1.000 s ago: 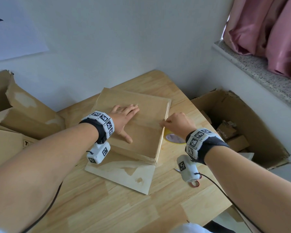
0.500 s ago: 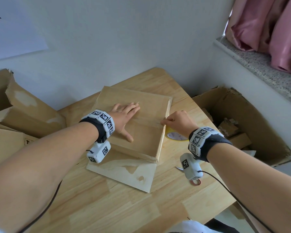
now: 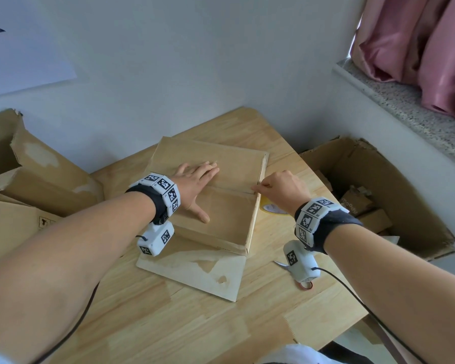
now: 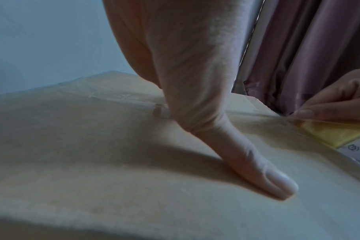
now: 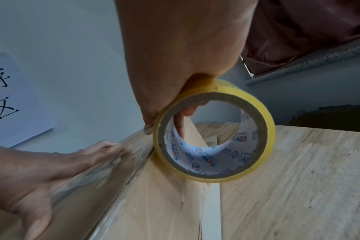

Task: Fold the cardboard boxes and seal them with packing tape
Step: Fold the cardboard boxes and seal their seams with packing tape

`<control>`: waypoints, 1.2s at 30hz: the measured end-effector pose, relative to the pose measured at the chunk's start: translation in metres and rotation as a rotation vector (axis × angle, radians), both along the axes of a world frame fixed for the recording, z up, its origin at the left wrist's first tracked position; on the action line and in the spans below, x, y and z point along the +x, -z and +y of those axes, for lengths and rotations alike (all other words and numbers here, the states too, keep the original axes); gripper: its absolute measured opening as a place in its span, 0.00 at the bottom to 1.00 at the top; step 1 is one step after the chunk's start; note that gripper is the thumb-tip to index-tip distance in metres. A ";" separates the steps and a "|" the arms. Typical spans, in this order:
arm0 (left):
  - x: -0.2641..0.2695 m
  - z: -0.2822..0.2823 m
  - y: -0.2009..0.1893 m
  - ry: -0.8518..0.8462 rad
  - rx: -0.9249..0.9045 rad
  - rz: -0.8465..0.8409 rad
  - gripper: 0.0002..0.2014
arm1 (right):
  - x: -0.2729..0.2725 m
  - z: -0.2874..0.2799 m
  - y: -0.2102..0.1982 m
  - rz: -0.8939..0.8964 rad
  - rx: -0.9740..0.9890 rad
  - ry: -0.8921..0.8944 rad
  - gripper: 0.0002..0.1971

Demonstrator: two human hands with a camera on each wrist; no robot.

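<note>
1. Head view: flat cardboard box (image 3: 216,195) lies on the wooden table (image 3: 195,324), near its far corner, with one flap (image 3: 195,269) spread out toward the person.
2. Left hand (image 3: 195,187) lies palm-down on top of the box, fingers straight and together, thumb splayed out to the side; it grips nothing.
3. Left wrist view: thumb (image 4: 257,168) is pressed flat on the cardboard; a clear tape strip (image 4: 255,116) runs across the box top to the right hand.
4. Right hand (image 3: 281,190) is at the box's right edge, fingers curled round the yellow tape roll (image 5: 213,131); one finger sits inside the core.
5. Right wrist view: the roll touches the box edge, and the clear strip (image 5: 96,167) is stretched from it under the left hand.
6. Scissors (image 3: 300,282) on the table under the right wrist, mostly hidden.
7. Open cardboard cartons: one right of the table (image 3: 394,206), more at left (image 3: 24,185).
8. Pink curtain (image 3: 418,48) at top right; paper sheet (image 3: 19,59) on the wall.
</note>
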State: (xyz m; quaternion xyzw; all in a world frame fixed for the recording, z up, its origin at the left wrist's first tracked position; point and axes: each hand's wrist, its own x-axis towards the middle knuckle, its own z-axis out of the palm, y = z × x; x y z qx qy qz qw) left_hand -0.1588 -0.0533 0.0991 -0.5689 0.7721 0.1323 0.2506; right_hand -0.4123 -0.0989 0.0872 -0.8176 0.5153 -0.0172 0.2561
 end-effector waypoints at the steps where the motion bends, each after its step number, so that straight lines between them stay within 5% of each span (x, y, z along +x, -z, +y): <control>1: -0.001 0.000 -0.001 -0.003 0.002 -0.004 0.70 | 0.000 0.000 0.000 0.000 -0.001 0.002 0.24; 27: 0.002 0.002 0.003 -0.006 0.014 0.031 0.68 | -0.006 0.007 0.038 -0.221 0.010 0.083 0.19; 36: 0.002 0.002 0.005 -0.003 0.007 0.015 0.68 | -0.010 0.012 0.040 -0.228 -0.195 -0.189 0.12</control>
